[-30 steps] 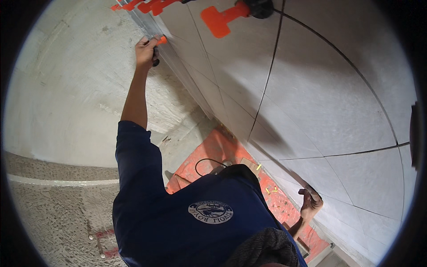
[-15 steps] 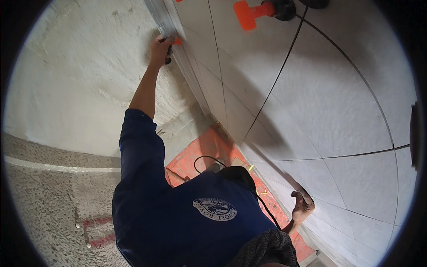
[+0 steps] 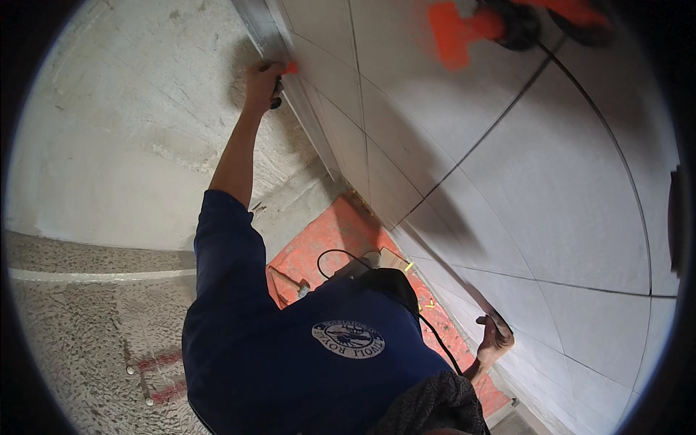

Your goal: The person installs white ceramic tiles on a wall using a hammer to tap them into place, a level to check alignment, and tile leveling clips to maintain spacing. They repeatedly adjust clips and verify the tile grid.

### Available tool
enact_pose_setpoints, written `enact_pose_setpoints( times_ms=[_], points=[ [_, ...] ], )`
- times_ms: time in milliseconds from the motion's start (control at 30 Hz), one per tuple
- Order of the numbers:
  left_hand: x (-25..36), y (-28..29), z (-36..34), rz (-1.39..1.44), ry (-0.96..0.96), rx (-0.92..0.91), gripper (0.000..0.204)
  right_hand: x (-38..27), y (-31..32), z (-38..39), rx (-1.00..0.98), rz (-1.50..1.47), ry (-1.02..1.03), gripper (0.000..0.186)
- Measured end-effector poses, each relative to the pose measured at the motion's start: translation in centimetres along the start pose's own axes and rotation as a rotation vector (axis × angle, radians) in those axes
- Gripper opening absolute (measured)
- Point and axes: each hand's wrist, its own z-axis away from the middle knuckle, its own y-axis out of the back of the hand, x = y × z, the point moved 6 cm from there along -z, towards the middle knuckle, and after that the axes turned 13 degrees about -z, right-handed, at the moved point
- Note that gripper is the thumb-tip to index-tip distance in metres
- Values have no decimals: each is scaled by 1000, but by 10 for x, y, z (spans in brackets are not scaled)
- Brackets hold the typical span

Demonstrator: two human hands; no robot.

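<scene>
My left hand, at the end of my outstretched arm, grips a small orange-and-black fitting beside a pale metal strip along the edge of the tiled wall. At lower right my right hand rests against the large light grey tiles, thumb apart and fingers extended upward along the surface, partly in shadow. Blurred orange-and-black fittings with round dark bases are on the tiles at top right.
A rough, pale plastered wall fills the left, with textured grey below. An orange-red sheet covers the floor, with a black cable, a hammer-like tool and small yellow pieces on it.
The view has shifted, so the top-right fittings appear farther right and the row of orange pieces has left view. My left hand appears farther right, my right hand slightly left.
</scene>
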Motion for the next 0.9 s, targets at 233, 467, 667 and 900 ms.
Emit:
enact_pose_setpoints(
  times_ms=[233, 467, 667, 900],
  points=[
    [-5, -2, 1, -34, 9, 11, 14, 2, 3, 3, 65, 32, -29, 16],
    [-6, 0, -3, 5, -31, -3, 12, 2, 1, 2, 49, -15, -81, 19],
    [-7, 0, 0, 13, 6, 27, 11, 1, 1, 2, 22, 14, -93, 19],
    [1, -1, 0, 2, 40, 0, 10, -1, -2, 2, 33, 58, -86, 18]
  ],
)
